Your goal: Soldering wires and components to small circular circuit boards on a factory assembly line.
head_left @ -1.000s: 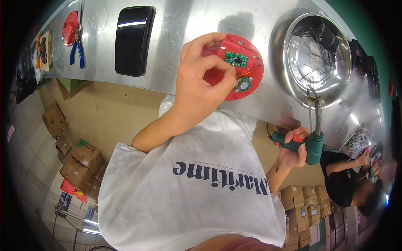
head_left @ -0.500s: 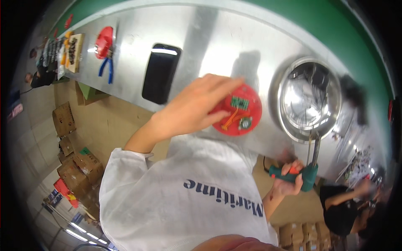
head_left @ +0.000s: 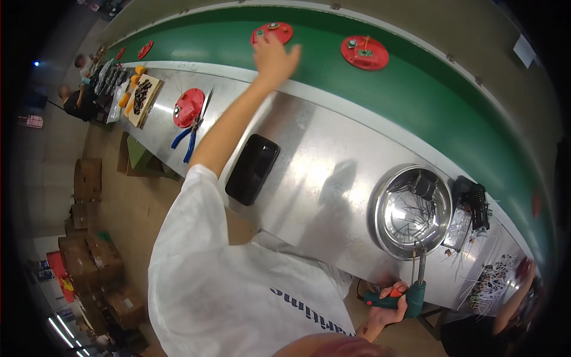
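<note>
Two red round discs ride the green belt: one (head_left: 272,32) lies just beyond the fingertips of the left hand (head_left: 275,58), which is spread wide and flat, holding nothing; the other (head_left: 364,52) sits off to that hand's right. The right hand (head_left: 389,306) is clenched round a green-handled soldering iron (head_left: 410,291), low, beside a shiny steel bowl (head_left: 410,211).

A long steel desk (head_left: 321,178) runs beside a green conveyor belt (head_left: 416,95). On the desk lie a black phone (head_left: 252,169), a steel bowl (head_left: 411,212) of wire scraps, a red disc (head_left: 188,107) and blue-handled pliers (head_left: 189,134). Two red discs (head_left: 364,52) ride the belt.
</note>
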The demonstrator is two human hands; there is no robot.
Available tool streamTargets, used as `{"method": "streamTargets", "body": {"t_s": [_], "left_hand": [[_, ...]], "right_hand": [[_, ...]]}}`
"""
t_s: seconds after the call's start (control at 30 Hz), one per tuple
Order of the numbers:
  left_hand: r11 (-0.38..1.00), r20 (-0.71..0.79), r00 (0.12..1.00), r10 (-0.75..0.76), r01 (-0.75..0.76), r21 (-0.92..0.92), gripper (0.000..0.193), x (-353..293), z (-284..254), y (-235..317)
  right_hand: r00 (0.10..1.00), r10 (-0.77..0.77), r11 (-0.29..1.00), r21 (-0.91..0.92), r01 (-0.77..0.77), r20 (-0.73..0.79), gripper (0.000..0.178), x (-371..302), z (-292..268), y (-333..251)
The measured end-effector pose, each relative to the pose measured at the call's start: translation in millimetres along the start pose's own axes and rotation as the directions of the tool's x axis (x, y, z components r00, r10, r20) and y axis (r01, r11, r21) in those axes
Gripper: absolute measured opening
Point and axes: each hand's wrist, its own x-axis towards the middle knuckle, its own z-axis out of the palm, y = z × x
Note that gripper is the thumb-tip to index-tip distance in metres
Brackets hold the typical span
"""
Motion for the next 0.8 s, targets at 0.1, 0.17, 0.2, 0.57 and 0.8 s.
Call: {"method": "streamTargets", "body": {"t_s": [0.1, 0.17, 0.2, 0.57, 0.8], "left_hand": [[0.967, 0.136, 0.962, -0.236, 0.219, 0.134, 0.058, 40, 27, -28], [0.978, 0.217, 0.955, -0.200, 0.183, 0.097, 0.057, 50, 42, -53], [0.982, 0.195, 0.966, -0.171, 0.151, 0.112, 0.054, 56, 47, -59], [0.585, 0.477, 0.364, 0.800, -0.293, -0.756, 0.043, -110, -128, 70], [0.631, 0.411, 0.601, 0.686, -0.209, -0.747, 0.045, -154, -171, 119]], "right_hand": [[0.999, -0.013, 1.000, 0.001, 0.013, -0.038, 0.024, -4, 0, 1], [0.997, 0.003, 1.000, 0.002, -0.002, -0.080, 0.028, -1, 3, 2], [0.996, 0.006, 1.000, 0.012, -0.005, -0.089, 0.029, -2, 0, 4], [0.997, 0.010, 0.997, 0.078, -0.005, -0.074, 0.029, 3, 6, -2], [0.999, 0.005, 0.997, 0.083, -0.001, -0.049, 0.036, 0, 2, -1]]}}
